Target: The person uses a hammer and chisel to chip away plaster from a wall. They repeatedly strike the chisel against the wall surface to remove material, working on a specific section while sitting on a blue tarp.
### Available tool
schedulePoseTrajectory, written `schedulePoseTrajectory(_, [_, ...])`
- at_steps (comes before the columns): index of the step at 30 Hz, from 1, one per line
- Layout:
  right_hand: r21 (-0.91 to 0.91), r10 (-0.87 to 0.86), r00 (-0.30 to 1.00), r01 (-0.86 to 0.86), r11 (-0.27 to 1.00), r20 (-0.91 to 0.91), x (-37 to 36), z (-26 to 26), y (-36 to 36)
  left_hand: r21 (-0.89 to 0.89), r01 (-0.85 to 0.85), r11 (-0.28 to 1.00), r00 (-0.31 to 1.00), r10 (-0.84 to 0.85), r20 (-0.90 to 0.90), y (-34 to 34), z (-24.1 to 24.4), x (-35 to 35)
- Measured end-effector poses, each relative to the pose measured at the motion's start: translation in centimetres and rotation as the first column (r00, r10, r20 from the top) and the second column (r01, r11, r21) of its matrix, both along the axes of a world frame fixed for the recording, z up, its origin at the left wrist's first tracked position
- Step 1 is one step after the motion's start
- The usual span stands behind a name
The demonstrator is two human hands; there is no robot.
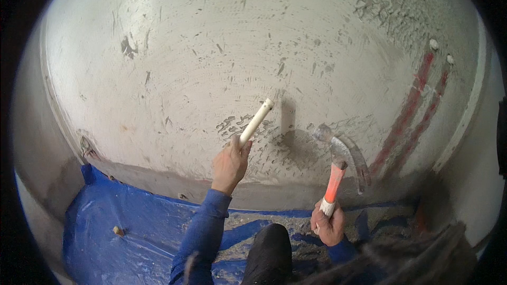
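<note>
A white, pipe-like rod (254,124) stands tilted in my left hand (229,165), its upper end angled to the right. My fingers cover its lower part, so I cannot see whether it has a tip there. My right hand (330,225) grips a claw hammer (336,182) by the white lower part of its orange-and-white handle. The hammer's metal head is a little blurred, right of the rod and apart from it. Behind both tools is a grey plastered wall (190,71), with a patch of rough chipped marks (261,148) beside my left hand.
Blue plastic sheeting (130,225) covers the floor, with grey debris (253,218) strewn over part of it. My dark-clad knee (271,249) is at bottom centre. Two reddish channels (408,126) run down the wall at right, below a larger rough patch (404,8).
</note>
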State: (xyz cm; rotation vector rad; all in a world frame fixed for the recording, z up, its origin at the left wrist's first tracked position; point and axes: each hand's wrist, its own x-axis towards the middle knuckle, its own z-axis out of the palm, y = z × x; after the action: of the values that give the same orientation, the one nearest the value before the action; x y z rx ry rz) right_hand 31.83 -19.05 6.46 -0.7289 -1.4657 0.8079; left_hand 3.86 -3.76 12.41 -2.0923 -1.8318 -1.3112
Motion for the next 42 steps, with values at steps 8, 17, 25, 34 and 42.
schedulePoseTrajectory(8, [0.499, 0.144, 0.977, -0.047, 0.865, -0.157, -4.2, 3.5, 6.4, -0.074, -0.011, 0.997, 1.0, 0.013, 0.027, 0.9, 0.2, -0.9])
schedulePoseTrajectory(17, [-0.132, -0.279, 0.923, 0.322, 0.938, 0.267, -4.8, 1.2, 12.2, -0.131, -0.058, 0.99, 0.998, 0.055, -0.029, 1.4, 0.0, -1.1])
schedulePoseTrajectory(25, [0.355, -0.217, 0.974, 0.181, 0.917, 0.065, -6.4, 1.7, 13.2, -0.17, 0.003, 0.985, 0.999, 0.004, 0.041, 2.5, -0.3, -2.4])
schedulePoseTrajectory(34, [0.345, -0.439, 0.849, 0.334, 0.877, 0.294, -5.3, -0.3, 14.3, -0.227, -0.009, 0.974, 0.999, 0.018, 0.039, 2.0, 0.5, -2.8])
schedulePoseTrajectory(42, [-0.18, -0.301, 0.894, 0.373, 0.91, 0.332, -5.0, -0.6, 11.9, -0.242, 0.038, 0.97, 0.998, -0.023, 0.065, 2.1, 1.3, -4.3])
